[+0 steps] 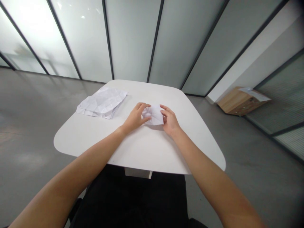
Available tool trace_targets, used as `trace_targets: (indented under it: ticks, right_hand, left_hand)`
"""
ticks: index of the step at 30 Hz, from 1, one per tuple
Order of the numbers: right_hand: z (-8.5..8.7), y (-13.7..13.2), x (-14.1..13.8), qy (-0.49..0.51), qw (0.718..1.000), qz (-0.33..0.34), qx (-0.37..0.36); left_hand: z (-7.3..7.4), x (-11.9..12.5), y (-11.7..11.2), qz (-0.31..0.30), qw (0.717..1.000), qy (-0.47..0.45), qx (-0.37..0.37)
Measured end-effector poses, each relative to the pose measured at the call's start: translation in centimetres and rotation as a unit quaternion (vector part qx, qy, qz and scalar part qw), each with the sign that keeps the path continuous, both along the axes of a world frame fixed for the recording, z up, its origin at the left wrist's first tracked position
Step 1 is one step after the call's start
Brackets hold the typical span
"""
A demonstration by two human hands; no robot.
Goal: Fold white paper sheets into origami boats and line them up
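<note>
A small folded sheet of white paper (155, 114) is held between my two hands just above the table, with crease lines on its left part. My left hand (138, 116) grips its left edge, thumb on the near side and fingers on the far side. At the right edge, my right hand (170, 120) holds the paper with curled fingers, partly behind it. Farther left lies a stack of creased white paper sheets (103, 102), touched by neither hand.
The white table (142, 148) has rounded corners and stands before frosted glass panels (133, 38) with dark frames. On the grey floor at the right sits a wood-coloured box (239, 103) with something pale on top.
</note>
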State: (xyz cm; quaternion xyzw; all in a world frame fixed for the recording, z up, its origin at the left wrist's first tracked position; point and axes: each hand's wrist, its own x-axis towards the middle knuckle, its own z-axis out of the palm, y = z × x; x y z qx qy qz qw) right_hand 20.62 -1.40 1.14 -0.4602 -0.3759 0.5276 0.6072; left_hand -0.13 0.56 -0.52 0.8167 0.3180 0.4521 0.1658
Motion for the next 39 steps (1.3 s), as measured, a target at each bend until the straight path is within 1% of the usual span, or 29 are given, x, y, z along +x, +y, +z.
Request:
trace_targets:
  ticks: [2,5,7,11,13,15,17,19,21,24,27,30,33,35,37,39]
  right_hand:
    - [0.05,-0.11,-0.11,0.007,1.0,0.016,0.007]
    - [0.03,-0.18,-0.18,0.01,0.999,0.037,0.013]
    - [-0.01,-0.19,-0.22,0.005,0.999,0.036,0.009]
    - [-0.11,-0.07,-0.21,-0.014,1.0,0.017,0.015]
    - [-0.14,0.05,-0.08,-0.016,1.0,0.006,0.015]
    - [-0.19,0.12,0.11,-0.018,1.0,0.006,0.001]
    - [-0.3,0.06,0.26,-0.027,0.999,0.025,-0.02]
    - [-0.47,-0.12,0.28,-0.034,0.997,0.062,-0.032]
    - [-0.67,-0.31,0.14,-0.038,0.993,0.102,-0.036]
    - [-0.86,-0.35,-0.15,-0.056,0.988,0.136,-0.037]
    - [-0.76,-0.02,-0.23,-0.084,0.989,0.119,-0.02]
    - [-0.37,0.27,0.07,-0.076,0.992,0.096,0.01]
    - [-0.01,0.17,0.48,-0.06,0.994,0.09,0.031]
    - [-0.03,0.01,0.61,-0.094,0.991,0.087,0.041]
    - [-0.3,-0.07,0.58,-0.139,0.986,0.077,0.044]
    - [-0.71,0.02,0.45,-0.149,0.986,0.059,0.039]
  left_hand:
    - [-0.26,-0.04,0.19,0.016,1.0,-0.018,-0.003]
    - [-0.48,0.05,0.43,0.024,1.0,-0.017,0.011]
    - [-0.43,0.11,0.51,0.034,0.999,-0.021,0.033]
    - [0.03,-0.16,0.53,0.08,0.993,-0.016,0.082]
    - [0.26,-0.42,0.53,0.073,0.993,0.007,0.098]
    - [0.38,-0.57,0.5,0.047,0.994,0.023,0.101]
    - [0.38,-0.53,0.39,0.041,0.995,0.02,0.087]
    - [0.32,-0.33,0.19,0.063,0.997,0.007,0.054]
    - [0.29,-0.14,-0.04,0.081,0.996,-0.012,0.02]
    - [0.35,-0.12,-0.25,0.081,0.996,-0.037,-0.005]
    - [0.41,-0.32,-0.11,0.089,0.994,-0.056,-0.01]
    - [0.28,-0.48,0.24,0.091,0.994,-0.056,-0.022]
    - [0.03,-0.44,0.43,0.083,0.994,-0.044,-0.055]
    - [-0.04,-0.35,0.39,0.077,0.993,-0.044,-0.079]
    - [0.01,-0.22,0.29,0.066,0.99,-0.07,-0.102]
    - [0.11,-0.08,0.25,0.035,0.982,-0.129,-0.136]
